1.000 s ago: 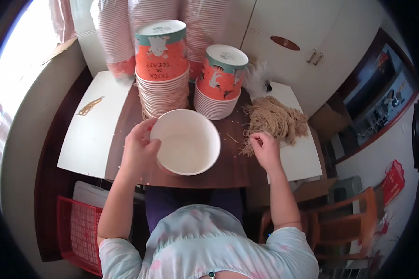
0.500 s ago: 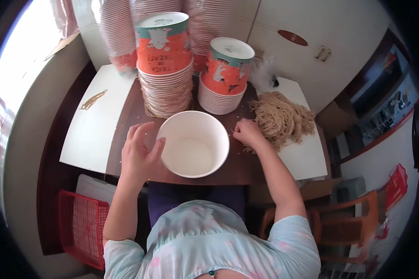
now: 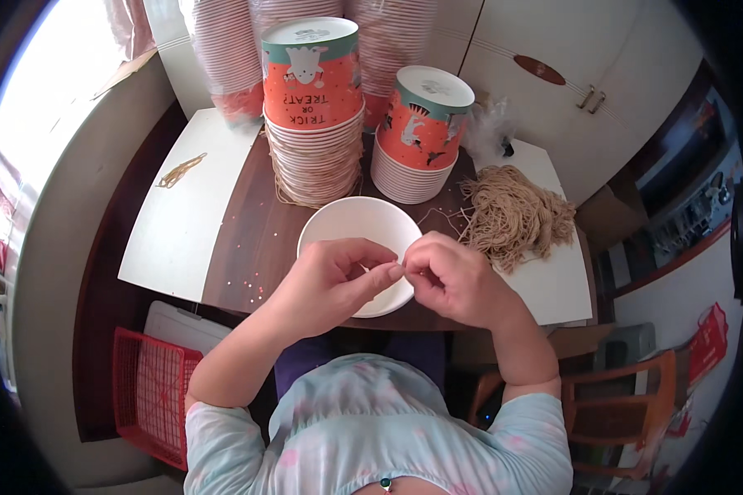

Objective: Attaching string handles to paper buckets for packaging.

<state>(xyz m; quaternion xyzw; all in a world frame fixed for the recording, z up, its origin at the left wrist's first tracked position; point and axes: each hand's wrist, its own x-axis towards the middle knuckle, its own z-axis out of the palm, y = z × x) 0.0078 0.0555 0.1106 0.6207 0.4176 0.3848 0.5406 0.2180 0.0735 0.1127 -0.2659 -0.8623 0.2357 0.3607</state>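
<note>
A white paper bucket (image 3: 357,216) stands mouth up at the table's near edge, its inside bare where it shows. Over its mouth my left hand (image 3: 332,279) and my right hand (image 3: 462,280) meet, thumbs and forefingers pinched together at the tips. A thin tan strand of twine (image 3: 425,216) runs from the heap of twine (image 3: 513,216) to just behind my right hand, which appears to pinch it. What lies between the left fingertips is too small to make out. The heap sits on the right, beyond my right hand.
Behind the bucket stand two upside-down stacks of orange and green printed buckets, a taller one (image 3: 312,91) wound with twine and a shorter one (image 3: 421,132). Wrapped stacks (image 3: 227,58) rise at the back. Loose twine (image 3: 182,171) lies left. A red basket (image 3: 153,396) is below the table.
My right hand has left the edge of the twine heap and come over the bucket. My left hand, open at the bucket's left rim before, has moved right and closed against the right fingertips.
</note>
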